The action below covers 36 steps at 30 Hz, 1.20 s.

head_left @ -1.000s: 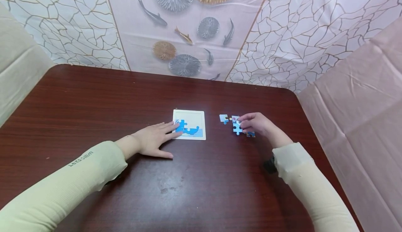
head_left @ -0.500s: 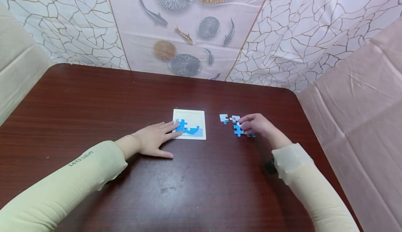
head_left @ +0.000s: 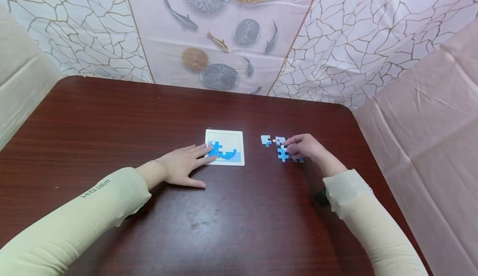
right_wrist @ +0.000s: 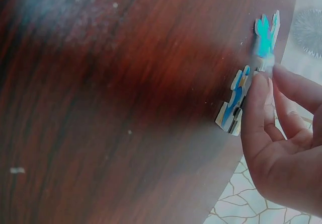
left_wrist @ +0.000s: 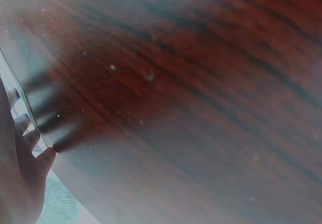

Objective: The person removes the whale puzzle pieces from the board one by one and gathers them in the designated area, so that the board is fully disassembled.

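The right hand point(head_left: 305, 146) is pinching a pale puzzle piece point(right_wrist: 265, 63) between its curled thumb and fingertips, the gap between them being nearly closed. Just beside the fingers, a blue piece point(head_left: 282, 155) is lying on the table point(head_left: 239, 226), and two pale pieces point(head_left: 266, 140) are lying farther left. The left hand point(head_left: 184, 166) is spreading its fingers straight, holding nothing; its fingertips are resting on the left side of the white tray point(head_left: 231, 138). Inside the tray, blue pieces point(head_left: 228, 155) are filling part of the lower area. Behind the table, a patterned cloth point(head_left: 239, 60) is hanging.
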Each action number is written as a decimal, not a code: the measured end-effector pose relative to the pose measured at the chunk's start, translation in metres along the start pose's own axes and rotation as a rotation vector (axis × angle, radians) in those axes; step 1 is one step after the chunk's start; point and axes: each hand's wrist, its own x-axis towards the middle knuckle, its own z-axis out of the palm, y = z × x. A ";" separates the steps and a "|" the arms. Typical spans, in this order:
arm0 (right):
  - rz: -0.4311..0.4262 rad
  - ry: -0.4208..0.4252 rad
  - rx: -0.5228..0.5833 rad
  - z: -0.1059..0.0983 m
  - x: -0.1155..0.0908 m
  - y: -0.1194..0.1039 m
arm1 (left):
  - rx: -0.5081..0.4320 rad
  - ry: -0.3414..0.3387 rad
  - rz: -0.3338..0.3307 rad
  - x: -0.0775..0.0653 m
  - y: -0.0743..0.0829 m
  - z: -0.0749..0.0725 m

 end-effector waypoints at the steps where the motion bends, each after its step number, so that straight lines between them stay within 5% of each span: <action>1: 0.003 0.004 0.001 0.000 0.000 0.000 | 0.002 0.000 0.000 0.000 0.000 0.000; 17: -0.008 0.000 0.000 0.005 0.002 -0.021 | 0.007 0.022 0.008 -0.001 0.001 0.000; 36: -0.087 -0.077 0.056 0.054 0.017 -0.080 | 0.020 0.037 0.026 -0.003 0.000 0.003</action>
